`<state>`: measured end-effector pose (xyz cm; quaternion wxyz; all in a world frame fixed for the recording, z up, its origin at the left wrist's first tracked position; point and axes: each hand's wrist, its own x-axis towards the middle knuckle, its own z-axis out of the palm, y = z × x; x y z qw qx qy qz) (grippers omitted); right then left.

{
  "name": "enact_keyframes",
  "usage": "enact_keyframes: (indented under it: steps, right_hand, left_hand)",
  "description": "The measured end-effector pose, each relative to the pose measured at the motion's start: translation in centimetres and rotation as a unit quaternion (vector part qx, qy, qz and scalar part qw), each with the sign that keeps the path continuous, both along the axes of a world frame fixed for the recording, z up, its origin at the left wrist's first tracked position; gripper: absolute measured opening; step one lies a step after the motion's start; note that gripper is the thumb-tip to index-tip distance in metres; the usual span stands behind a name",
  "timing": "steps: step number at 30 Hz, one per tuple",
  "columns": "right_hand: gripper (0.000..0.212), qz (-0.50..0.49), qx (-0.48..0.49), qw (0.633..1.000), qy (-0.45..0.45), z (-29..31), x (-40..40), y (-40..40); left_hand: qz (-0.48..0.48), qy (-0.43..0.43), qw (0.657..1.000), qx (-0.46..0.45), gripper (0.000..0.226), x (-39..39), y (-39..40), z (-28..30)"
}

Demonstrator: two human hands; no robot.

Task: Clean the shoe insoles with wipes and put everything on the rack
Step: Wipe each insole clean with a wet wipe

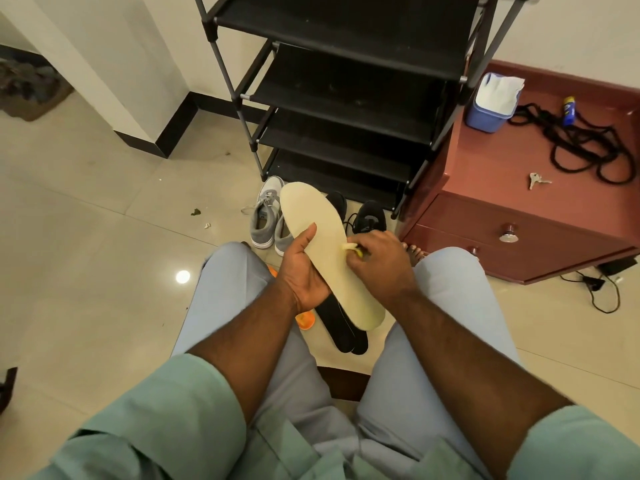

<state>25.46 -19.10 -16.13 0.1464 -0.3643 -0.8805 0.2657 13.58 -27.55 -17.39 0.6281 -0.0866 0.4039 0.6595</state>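
A pale yellow insole is held up over my lap, toe end pointing away from me. My left hand grips its left edge, thumb lying across the face. My right hand pinches a small crumpled wipe and presses it against the insole's middle. Two black insoles lie on the floor under it, partly hidden. The black shoe rack stands ahead with bare shelves.
Grey sneakers and black shoes sit on the floor before the rack. A red cabinet at right carries a blue wipes tub, black cord, keys and a small bottle. An orange object lies by my left leg.
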Motion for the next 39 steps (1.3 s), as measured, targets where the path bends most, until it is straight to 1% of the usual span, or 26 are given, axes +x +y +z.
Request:
enact_keyframes:
  steps: [1,4,5,6,7,10,11,12,15,16,17,18,22,24,26,28,29,33,34,35,39]
  right_hand:
    - [0.026,0.021,0.007,1.0,-0.005,0.1,-0.1,-0.1]
    - [0.02,0.158,0.025,0.987,0.01,1.3,-0.8,-2.0]
    - [0.019,0.179,0.033,0.983,0.014,1.3,-0.9,-2.4]
    - [0.019,0.176,0.041,0.983,0.016,1.3,-0.9,-2.4]
    - [0.02,0.149,0.042,0.988,0.013,1.1,-0.9,-1.9]
    - [0.025,0.023,0.011,1.0,-0.018,0.5,0.0,-0.2]
    - [0.026,0.017,0.014,0.999,-0.025,0.3,0.2,0.1]
    - [0.026,0.038,0.016,0.999,-0.026,0.4,0.1,0.0]
    - [0.022,0.196,0.046,0.98,-0.006,1.2,-0.4,-1.6]
    - [0.021,0.231,0.057,0.971,-0.003,1.3,-0.5,-2.0]
    - [0.021,0.243,0.061,0.968,-0.008,1.3,-0.4,-2.0]
    - [0.021,0.235,0.068,0.969,-0.014,1.2,-0.3,-1.7]
    - [0.02,0.133,0.109,0.984,-0.054,0.4,0.5,0.4]
    - [0.02,0.141,0.113,0.983,-0.035,0.4,0.2,-0.3]
    - [0.023,0.191,0.084,0.978,-0.006,0.6,-0.6,-2.0]
    - [0.023,0.221,0.063,0.973,-0.006,0.7,-0.9,-2.7]
    - [0.022,0.214,0.059,0.975,-0.011,0.7,-0.9,-2.4]
    - [0.023,0.108,0.033,0.993,-0.046,-0.2,0.0,0.3]
    - [0.022,0.1,0.029,0.994,-0.044,-0.2,0.1,0.6]
    - [0.021,0.108,0.032,0.993,-0.034,0.0,0.0,0.5]
    - [0.016,0.221,0.032,0.975,-0.009,0.8,-0.4,-2.0]
  left_hand:
    - [0.003,0.002,1.0,0.004,0.06,0.0,0.0,0.0]
    - [0.018,-0.006,1.0,0.013,0.077,-0.2,0.0,-0.2]
    - [0.027,-0.005,1.0,0.009,0.081,-0.2,0.1,-0.3]
    - [0.031,-0.005,0.999,0.009,0.085,-0.2,0.1,-0.4]
    - [0.028,-0.005,1.0,0.011,0.089,-0.2,0.2,-0.4]
    - [0.01,-0.002,1.0,0.008,0.1,0.0,0.3,-0.3]
    - [0.005,-0.004,1.0,0.004,0.102,-0.1,0.3,-0.4]
    - [0.001,-0.006,1.0,0.0,0.104,-0.1,0.3,-0.4]
    - [0.002,-0.007,1.0,-0.013,0.098,-0.3,0.3,-0.4]
    - [-0.001,-0.003,1.0,-0.018,0.095,-0.4,0.2,-0.4]
    - [-0.009,0.001,1.0,-0.02,0.094,-0.4,0.2,-0.3]
    - [-0.018,0.002,1.0,-0.019,0.095,-0.4,0.1,-0.4]
    - [-0.054,0.013,0.998,-0.019,0.096,-0.3,0.2,-0.4]
    - [-0.059,0.014,0.998,-0.027,0.098,-0.3,0.2,-0.5]
    - [-0.053,0.01,0.998,-0.038,0.099,-0.4,0.1,-0.6]
    - [-0.042,0.01,0.998,-0.047,0.098,-0.5,0.1,-0.7]
    - [-0.038,0.012,0.998,-0.045,0.097,-0.4,0.1,-0.6]
    - [-0.066,0.028,0.997,-0.027,0.093,-0.2,0.3,-0.4]
    - [-0.069,0.029,0.997,-0.026,0.092,-0.2,0.3,-0.4]
    - [-0.069,0.028,0.997,-0.025,0.092,-0.1,0.4,-0.5]
    - [-0.049,0.01,0.998,-0.024,0.096,-0.4,0.4,-1.2]
